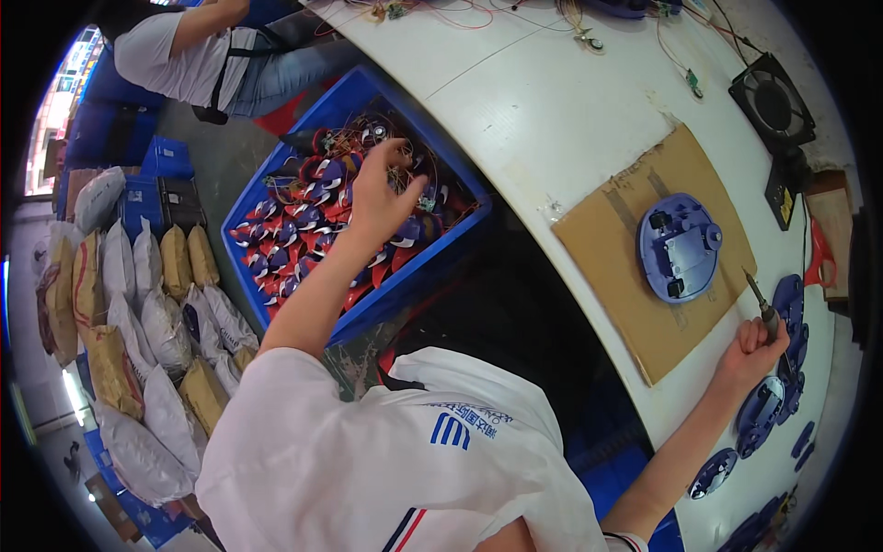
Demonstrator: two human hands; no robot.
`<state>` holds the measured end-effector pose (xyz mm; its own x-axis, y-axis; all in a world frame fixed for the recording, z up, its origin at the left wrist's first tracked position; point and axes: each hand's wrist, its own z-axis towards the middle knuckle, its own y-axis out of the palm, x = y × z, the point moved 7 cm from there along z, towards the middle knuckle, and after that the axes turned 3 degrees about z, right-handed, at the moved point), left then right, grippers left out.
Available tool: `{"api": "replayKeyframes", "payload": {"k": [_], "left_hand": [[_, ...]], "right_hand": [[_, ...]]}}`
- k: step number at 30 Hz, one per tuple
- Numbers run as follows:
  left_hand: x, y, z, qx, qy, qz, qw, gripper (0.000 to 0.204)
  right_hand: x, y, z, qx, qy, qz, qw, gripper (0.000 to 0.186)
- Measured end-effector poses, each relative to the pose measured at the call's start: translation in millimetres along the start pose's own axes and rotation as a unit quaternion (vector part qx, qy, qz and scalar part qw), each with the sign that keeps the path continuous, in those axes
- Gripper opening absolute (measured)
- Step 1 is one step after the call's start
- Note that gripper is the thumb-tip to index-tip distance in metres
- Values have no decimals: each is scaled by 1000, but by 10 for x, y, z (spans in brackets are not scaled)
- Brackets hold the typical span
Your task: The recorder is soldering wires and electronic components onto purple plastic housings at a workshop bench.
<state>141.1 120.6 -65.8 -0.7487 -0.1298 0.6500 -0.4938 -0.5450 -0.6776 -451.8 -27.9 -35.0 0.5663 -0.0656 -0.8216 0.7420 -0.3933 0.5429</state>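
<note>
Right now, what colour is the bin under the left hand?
Blue; the bin shows best in the head view.

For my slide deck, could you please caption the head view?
Left hand over a blue bin of parts, right hand holding a pointed tool beside cardboard.

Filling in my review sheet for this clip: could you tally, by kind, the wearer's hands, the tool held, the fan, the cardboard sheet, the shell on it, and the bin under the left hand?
Hands: 2 (left hand, right hand)
Handheld tool: 1
Black fan: 1
Cardboard sheet: 1
Purple-blue shell: 1
Blue bin: 1
Total: 7
</note>
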Motion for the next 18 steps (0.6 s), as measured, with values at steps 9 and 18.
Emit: {"api": "replayKeyframes", "payload": {"k": [9, 18], "left_hand": [[-365, 588, -459, -423, 107, 355, 827, 63], [313, -773, 352, -237, -317, -338, 854, 50]], "right_hand": [[9, -12, -29, 44, -10, -11, 999, 23], [25, 162, -178, 50, -15, 18, 998, 19]]}}
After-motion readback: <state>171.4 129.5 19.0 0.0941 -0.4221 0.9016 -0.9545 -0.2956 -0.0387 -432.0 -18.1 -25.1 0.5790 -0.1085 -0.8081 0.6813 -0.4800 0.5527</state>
